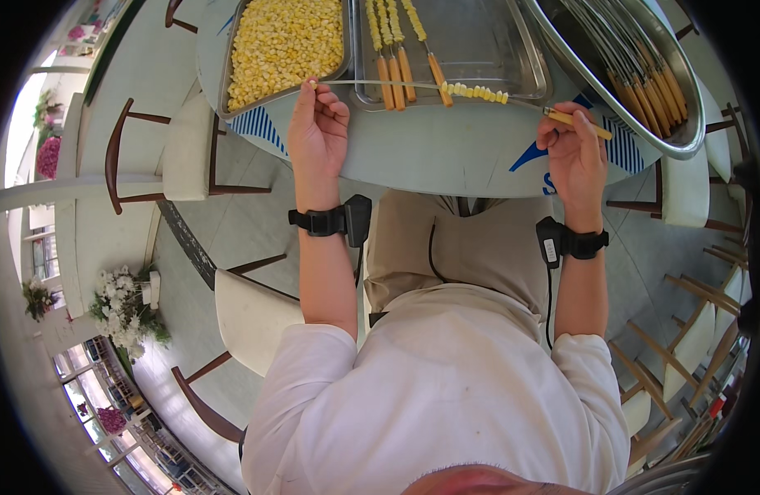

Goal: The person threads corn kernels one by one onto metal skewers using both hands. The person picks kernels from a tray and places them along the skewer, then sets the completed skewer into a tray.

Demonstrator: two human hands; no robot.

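Observation:
My right hand [574,145] grips the wooden handle [581,122] of a long metal skewer [370,81], which lies nearly level across the table's near side. A row of yellow corn kernels [475,93] is threaded on the skewer's handle half; the half towards the tip is bare. At the tip, my left hand [318,127] pinches a corn kernel [313,84] between thumb and index finger. Whether the tip has pierced that kernel is too small to tell. Loose corn kernels [287,49] fill a metal tray [347,37] just beyond my left hand.
Several corn-threaded skewers [392,59] rest in a second metal tray [510,52], handles over its near rim. An oval metal basin [683,148] at the right holds several bare skewers [649,93]. Chairs [188,148] surround the round table [417,161]. Cables hang from both wrist devices [357,221].

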